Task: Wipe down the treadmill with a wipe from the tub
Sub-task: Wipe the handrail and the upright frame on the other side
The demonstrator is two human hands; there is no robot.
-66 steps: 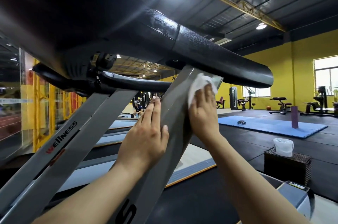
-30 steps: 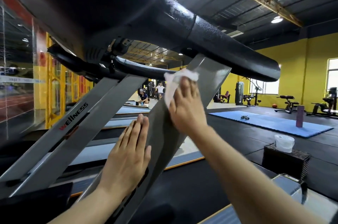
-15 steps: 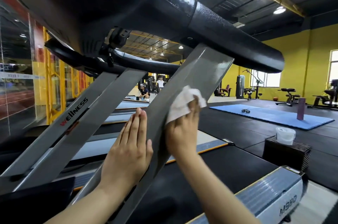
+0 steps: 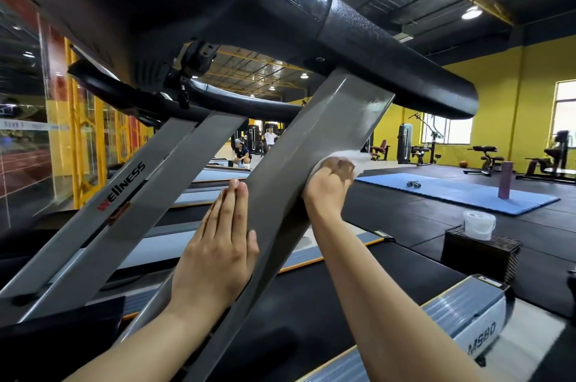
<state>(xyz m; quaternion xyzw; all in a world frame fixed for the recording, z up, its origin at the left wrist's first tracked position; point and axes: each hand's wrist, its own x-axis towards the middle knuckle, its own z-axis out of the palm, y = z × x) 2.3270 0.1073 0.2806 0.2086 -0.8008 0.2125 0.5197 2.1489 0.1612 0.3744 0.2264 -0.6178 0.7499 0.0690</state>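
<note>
From the head camera, you are looking up along a grey treadmill post (image 4: 314,145) that slants from lower left to upper right under a black handrail (image 4: 389,48). Compared with half a second ago, your right hand (image 4: 327,185) sits on the right edge of the post rather than its front face, and the wipe (image 4: 350,157) is now mostly hidden, where before it stood up in a loose white peak above your fingers. Your right hand is curled, gripping the wipe against the post edge; only a blurred white strip shows past the knuckles, pointing right. Your left hand (image 4: 218,244) has barely shifted: it lies flat on the left side of the post, fingers straight and together pointing upward, thumb resting on the front face, holding nothing. It is lower on the post than your right hand, and the two are apart with the front face between them. A second grey post (image 4: 124,194), marked "Wellness", runs parallel to the left. The white tub (image 4: 478,224) stands on a dark box (image 4: 480,257) on the floor well to the right, beyond the belt (image 4: 311,303). Farther back lies a blue mat (image 4: 452,191), with gym machines against a yellow wall (image 4: 514,107). Between the posts, two people are visible far off in the hall.
</note>
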